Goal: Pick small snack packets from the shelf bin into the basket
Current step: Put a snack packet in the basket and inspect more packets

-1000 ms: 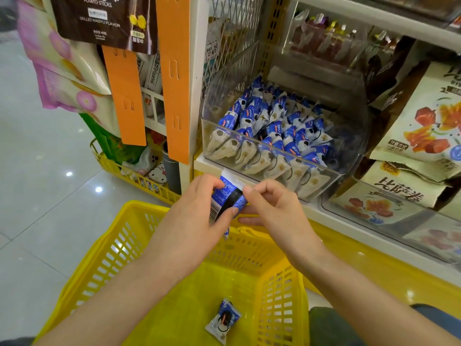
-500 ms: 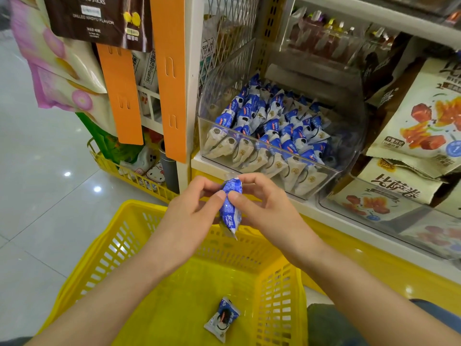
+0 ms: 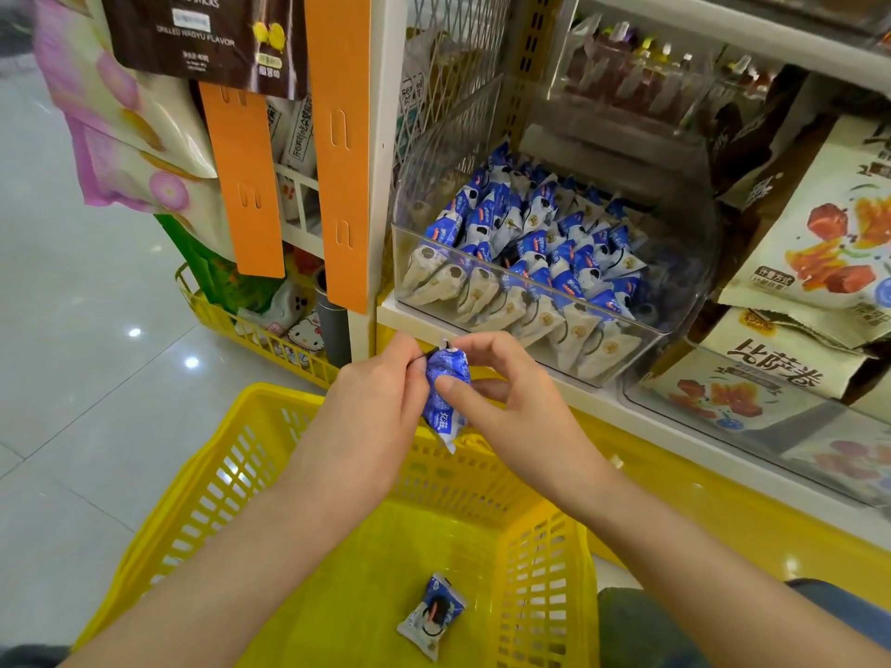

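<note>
A small blue and white snack packet [image 3: 446,397] hangs upright above the far rim of the yellow basket [image 3: 202,489]. My left hand [image 3: 371,402] pinches its top edge. My right hand [image 3: 511,397] pinches its side with the thumb and fingers. A second packet [image 3: 432,617] lies on the basket floor. The clear shelf bin [image 3: 675,301] behind my hands holds several more of the same packets [image 3: 525,253].
Large snack bags [image 3: 819,233] fill the bins to the right. Orange strips [image 3: 243,185] and hanging bags are at the left, above a low yellow rack [image 3: 250,330] on the tiled floor. A white shelf edge [image 3: 627,402] runs just beyond my hands.
The packet has been turned from flat and slanted to standing upright between both hands, and it has risen slightly towards the shelf edge.
</note>
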Motion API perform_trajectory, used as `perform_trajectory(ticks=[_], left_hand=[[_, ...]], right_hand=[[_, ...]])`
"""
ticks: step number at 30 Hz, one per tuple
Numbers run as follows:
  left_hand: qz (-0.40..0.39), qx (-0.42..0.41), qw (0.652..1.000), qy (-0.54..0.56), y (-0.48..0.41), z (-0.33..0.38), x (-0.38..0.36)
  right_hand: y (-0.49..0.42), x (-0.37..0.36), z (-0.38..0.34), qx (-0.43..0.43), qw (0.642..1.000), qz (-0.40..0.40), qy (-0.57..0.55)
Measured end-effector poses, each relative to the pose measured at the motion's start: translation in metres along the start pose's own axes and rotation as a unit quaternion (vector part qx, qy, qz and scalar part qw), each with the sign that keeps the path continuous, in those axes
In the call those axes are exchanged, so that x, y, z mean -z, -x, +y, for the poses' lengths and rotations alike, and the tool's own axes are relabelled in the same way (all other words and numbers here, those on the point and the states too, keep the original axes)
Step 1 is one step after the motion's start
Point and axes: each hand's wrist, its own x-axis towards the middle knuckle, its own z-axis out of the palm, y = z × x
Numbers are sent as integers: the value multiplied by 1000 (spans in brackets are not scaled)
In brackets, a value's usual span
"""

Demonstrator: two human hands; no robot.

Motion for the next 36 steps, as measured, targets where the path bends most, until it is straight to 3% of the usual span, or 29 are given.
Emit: perform_trajectory(ticks=[10,14,26,33,36], left_hand=[[-17,126,977,169,-7,-4,-3],[-46,130,973,184,-4,-2,-6],[-10,116,971,208,-10,-3,0],[-33,201,910,362,-15,0,7],[-69,268,855,439,-20,8,6]], right_hand=[[-5,0,2,-7,1000,8,-28],[-6,2,6,-17,998,19,-52],[-12,4,-3,-23,999,-4,-44],[-14,9,-14,-40,994,16,-104],[-17,13,-12,-100,986,28,-127]])
